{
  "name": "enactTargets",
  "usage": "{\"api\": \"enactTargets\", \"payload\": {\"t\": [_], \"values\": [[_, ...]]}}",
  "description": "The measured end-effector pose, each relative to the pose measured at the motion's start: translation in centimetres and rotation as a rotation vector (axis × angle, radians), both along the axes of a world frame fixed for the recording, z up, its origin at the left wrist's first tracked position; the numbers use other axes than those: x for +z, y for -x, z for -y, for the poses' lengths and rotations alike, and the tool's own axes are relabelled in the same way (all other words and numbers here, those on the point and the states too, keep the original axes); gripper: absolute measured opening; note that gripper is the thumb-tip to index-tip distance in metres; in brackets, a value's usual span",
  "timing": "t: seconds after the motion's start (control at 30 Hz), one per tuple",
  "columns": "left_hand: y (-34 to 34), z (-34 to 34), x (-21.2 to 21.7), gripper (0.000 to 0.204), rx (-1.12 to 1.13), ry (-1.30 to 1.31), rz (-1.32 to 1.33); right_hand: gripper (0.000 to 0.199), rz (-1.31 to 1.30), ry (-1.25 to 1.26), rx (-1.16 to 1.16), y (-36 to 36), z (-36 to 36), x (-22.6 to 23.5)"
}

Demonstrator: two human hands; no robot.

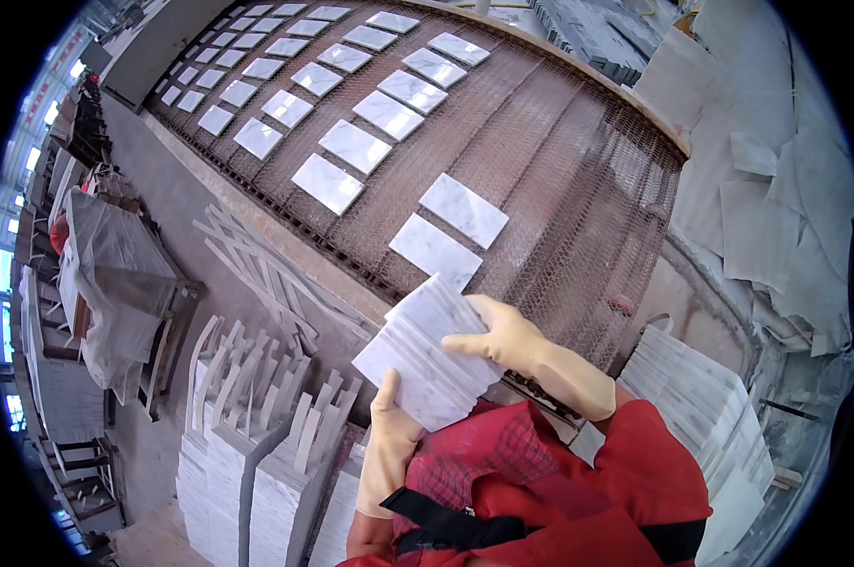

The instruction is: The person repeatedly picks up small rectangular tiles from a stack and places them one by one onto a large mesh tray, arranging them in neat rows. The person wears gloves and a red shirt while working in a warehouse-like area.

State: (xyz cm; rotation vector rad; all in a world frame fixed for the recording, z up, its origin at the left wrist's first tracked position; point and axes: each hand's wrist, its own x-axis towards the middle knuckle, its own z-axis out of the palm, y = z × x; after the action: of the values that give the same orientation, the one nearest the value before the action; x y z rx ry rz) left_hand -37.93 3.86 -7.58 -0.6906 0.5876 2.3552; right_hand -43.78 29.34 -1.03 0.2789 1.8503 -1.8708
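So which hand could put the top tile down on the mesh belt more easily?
Probably the right hand: it lies on top of the tile stack, nearer the belt. The left hand props the stack below.

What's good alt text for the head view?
Two gloved hands, left hand and right hand, hold a stack of white marble tiles above a mesh conveyor belt carrying rows of single tiles. More tile stacks stand alongside.

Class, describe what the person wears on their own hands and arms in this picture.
Both hands wear pale cream rubber gloves that reach past the wrists: left hand, right hand. Above the glove cuffs come loose red sleeves, faintly checked near the chest. A black strap crosses the red clothing below.
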Motion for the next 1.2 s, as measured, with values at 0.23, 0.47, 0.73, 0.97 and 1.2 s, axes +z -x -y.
{"api": "enactTargets", "payload": {"t": [0.23, 0.47, 0.73, 0.97, 1.2], "values": [[0.6, 0.3, -1.8, 0.064, 0.049, 0.322, -0.068, 0.076, -0.067, -0.356, -0.067, 12.5, -7.7, 1.3], [-3.4, 2.2, -4.4, 0.068, 0.075, 0.524, -0.022, 0.064, -0.086, -0.128, 0.016, 24.7, -18.1, -6.1], [-4.1, 1.5, -4.5, 0.069, 0.279, 0.439, 0.128, 0.063, -0.1, -0.098, 0.089, 27.9, -20.7, -11.2], [-2.9, -0.2, -2.4, 0.068, 0.302, 0.365, 0.129, 0.084, -0.635, -1.292, 0.179, 25.9, -17.4, -9.1], [-4.0, -0.1, -3.4, 0.068, 0.289, 0.386, 0.138, 0.117, -0.255, -1.382, 0.264, 24.6, -12.7, -7.7]]}}
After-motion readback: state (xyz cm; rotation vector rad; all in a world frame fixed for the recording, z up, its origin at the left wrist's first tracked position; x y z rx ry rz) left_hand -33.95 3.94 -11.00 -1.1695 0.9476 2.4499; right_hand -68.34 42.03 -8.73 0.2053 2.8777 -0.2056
